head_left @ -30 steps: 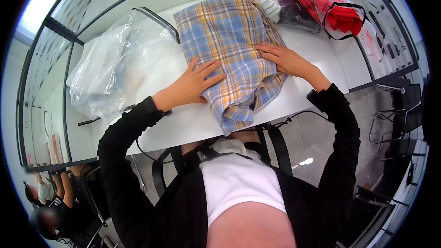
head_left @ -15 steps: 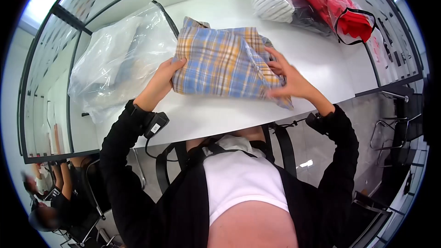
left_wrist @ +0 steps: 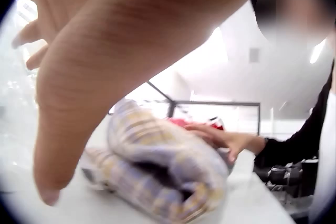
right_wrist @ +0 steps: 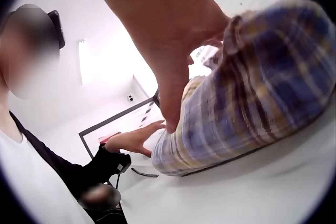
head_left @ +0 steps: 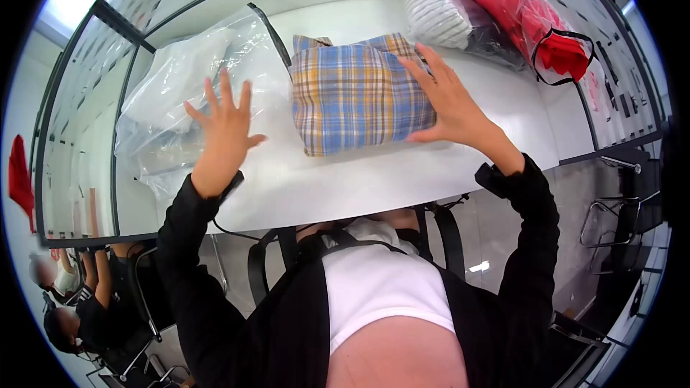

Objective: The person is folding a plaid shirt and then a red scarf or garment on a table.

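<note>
A folded plaid shirt in blue, yellow and white lies on the white table in the head view. The left wrist view shows the thick, rounded folds of its near end, with the plaid cloth doubled over itself. My right hand is at the shirt's right side, fingers spread and fingertips over its edge, thumb at the lower corner. My left hand is lifted to the left of the shirt, fingers spread wide and holding nothing. Behind the left fingers lies a clear plastic bag with a dark top edge.
At the back right are a bagged white striped item and a red item in clear plastic with a black-edged opening. Low panels with dark frames border the table. Other people sit at the lower left.
The shirt has gone from a long piece to a shorter, squarer bundle. My left hand has let go of it and moved left. My right hand has stayed at its right side.
</note>
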A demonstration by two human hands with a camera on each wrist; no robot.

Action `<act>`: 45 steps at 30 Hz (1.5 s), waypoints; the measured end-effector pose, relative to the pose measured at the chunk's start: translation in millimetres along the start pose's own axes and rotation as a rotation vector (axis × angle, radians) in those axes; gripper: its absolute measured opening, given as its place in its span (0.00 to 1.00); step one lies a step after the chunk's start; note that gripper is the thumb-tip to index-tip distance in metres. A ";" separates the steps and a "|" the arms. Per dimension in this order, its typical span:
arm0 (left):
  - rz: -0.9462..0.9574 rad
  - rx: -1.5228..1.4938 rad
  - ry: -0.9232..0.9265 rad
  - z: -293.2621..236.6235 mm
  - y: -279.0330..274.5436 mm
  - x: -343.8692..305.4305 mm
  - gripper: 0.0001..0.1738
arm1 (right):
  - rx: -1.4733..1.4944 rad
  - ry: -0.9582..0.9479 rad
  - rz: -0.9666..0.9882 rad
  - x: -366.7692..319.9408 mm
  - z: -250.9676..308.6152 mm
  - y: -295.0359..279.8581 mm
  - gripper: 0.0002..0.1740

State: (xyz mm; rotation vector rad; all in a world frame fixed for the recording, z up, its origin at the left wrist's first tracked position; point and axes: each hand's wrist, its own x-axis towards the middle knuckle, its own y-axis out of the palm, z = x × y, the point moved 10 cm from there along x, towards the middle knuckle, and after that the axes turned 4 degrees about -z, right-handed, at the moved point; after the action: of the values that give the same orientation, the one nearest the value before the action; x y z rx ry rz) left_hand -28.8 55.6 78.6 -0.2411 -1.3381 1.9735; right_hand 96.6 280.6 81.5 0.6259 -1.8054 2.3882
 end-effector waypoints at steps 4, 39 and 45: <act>0.139 -0.106 -0.179 57.8 108.8 20.5 0.17 | 0.068 0.292 0.155 17.1 -64.8 47.1 0.70; -1.428 -2.176 -0.326 392.3 -46.7 15.6 0.40 | 0.771 0.422 0.625 -45.7 -36.5 35.7 0.21; -0.573 -2.125 -0.279 308.2 24.0 64.4 0.25 | 0.375 0.374 -0.152 -18.3 -102.5 -61.9 0.13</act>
State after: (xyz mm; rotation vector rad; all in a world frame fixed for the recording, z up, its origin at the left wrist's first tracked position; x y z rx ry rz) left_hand -247.0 -131.7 209.0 -0.4113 -2.6604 -0.4982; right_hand 104.6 398.5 108.1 0.2968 -1.1367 2.5427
